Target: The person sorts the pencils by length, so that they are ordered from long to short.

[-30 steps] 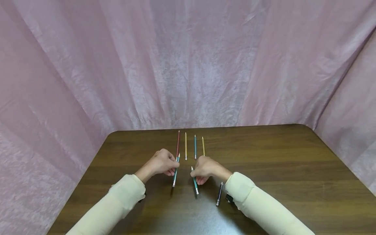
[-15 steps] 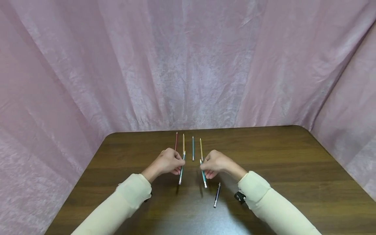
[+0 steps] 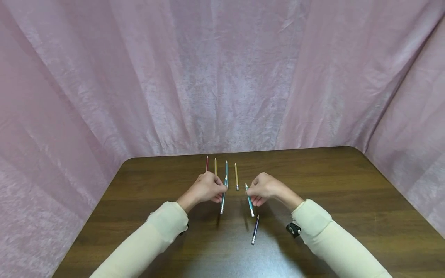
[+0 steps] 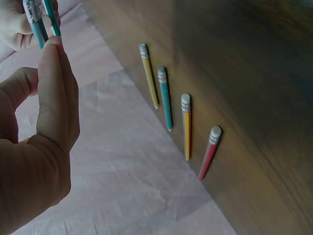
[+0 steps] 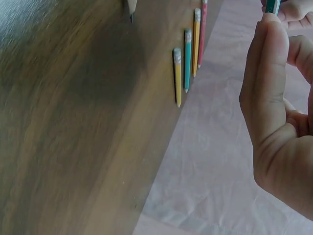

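We'd call this a positioning step: our left hand [image 3: 209, 187] pinches one teal pencil [image 3: 223, 202], our right hand [image 3: 263, 189] a second teal pencil [image 3: 250, 204], both above the table [image 3: 313, 185]. Next move probably calls for steady, snug fingertips.

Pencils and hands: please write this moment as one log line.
left hand: pinches teal pencil; right hand: pinches second teal pencil; aligned: red pencil, yellow pencil, third teal pencil, second yellow pencil; dark pencil: lies on table

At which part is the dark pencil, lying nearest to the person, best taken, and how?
The dark pencil is slim and lies flat on the table, both long sides free: probably pinch it mid-length, from above, with thumb and finger.
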Motion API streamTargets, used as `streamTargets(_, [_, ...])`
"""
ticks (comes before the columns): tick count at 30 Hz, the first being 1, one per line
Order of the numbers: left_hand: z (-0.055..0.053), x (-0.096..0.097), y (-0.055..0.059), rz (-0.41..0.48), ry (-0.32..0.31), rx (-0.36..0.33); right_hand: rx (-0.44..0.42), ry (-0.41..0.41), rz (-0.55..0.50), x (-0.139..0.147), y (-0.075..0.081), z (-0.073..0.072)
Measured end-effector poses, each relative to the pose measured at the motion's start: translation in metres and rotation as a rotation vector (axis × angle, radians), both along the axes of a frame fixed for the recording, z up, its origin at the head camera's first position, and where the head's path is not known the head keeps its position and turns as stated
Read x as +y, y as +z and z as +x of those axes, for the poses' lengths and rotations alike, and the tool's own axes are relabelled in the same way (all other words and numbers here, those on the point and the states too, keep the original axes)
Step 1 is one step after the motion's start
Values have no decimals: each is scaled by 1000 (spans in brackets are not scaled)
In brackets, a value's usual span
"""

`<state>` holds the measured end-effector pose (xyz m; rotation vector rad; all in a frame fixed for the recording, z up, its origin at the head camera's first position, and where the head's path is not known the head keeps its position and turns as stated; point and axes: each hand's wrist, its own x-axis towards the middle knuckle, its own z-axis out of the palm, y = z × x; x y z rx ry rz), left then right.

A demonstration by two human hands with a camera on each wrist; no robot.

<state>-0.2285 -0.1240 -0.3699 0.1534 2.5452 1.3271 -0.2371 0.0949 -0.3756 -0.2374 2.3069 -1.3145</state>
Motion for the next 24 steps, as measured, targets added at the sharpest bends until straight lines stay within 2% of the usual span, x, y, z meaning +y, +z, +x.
streamTargets(12, [-10, 17, 4, 33, -20, 8, 24, -3, 17, 14, 9, -7])
streamTargets(18, [-16, 31, 8, 12, -12, 16, 18, -16, 17, 24, 10, -11])
streamTargets(24, [-29, 45, 11, 4, -8, 6, 28, -22, 33, 33, 11, -15])
